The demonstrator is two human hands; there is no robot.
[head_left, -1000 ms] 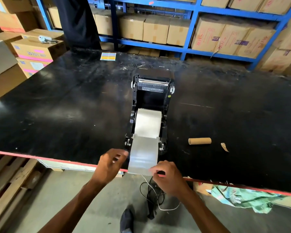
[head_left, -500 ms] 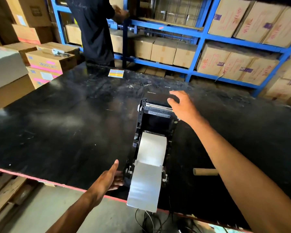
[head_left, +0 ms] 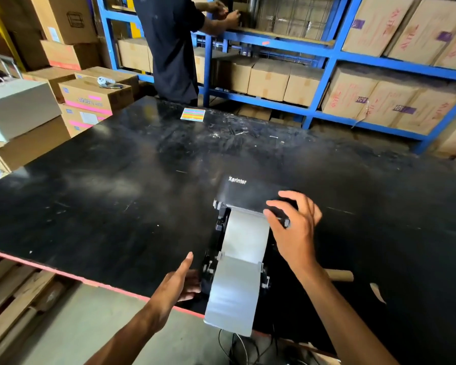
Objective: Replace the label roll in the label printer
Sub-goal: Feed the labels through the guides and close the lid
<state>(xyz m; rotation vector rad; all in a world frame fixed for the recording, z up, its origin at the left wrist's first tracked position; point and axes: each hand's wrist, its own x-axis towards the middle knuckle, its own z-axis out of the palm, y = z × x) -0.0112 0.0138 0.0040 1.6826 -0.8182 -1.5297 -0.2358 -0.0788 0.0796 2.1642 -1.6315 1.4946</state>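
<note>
Label printer (head_left: 250, 196) sat at tabletop (head_left: 116, 185) near edge — right hand (head_left: 295, 227) gripped its lid, left hand (head_left: 178, 283) lay open against its side; label strip (head_left: 237, 272) overhung the edge.

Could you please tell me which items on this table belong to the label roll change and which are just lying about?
Part of the job:
- label printer, right hand on its lid
- label strip fed out the front
- left hand beside the printer
- cardboard core, probably the spent roll

Just lying about:
- striped colour card
- paper scrap
- boxes beside the table
</note>
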